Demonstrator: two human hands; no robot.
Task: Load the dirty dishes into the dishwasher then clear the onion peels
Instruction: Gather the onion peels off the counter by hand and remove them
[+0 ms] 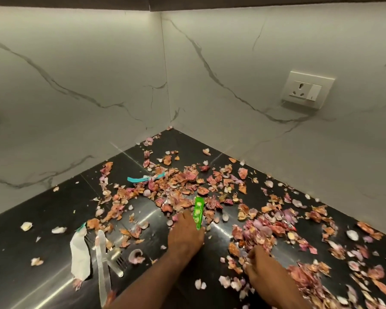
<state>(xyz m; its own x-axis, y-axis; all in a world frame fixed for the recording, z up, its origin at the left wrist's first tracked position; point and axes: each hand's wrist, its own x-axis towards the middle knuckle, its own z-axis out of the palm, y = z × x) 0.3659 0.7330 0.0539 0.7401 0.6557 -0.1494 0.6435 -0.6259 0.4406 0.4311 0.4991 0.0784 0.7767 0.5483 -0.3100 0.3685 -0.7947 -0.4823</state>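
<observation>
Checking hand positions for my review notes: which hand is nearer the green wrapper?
The left hand. It lies right beside the green wrapper, which runs along its right edge. The right hand rests among the onion peels, lower and further right, apart from the wrapper.
</observation>
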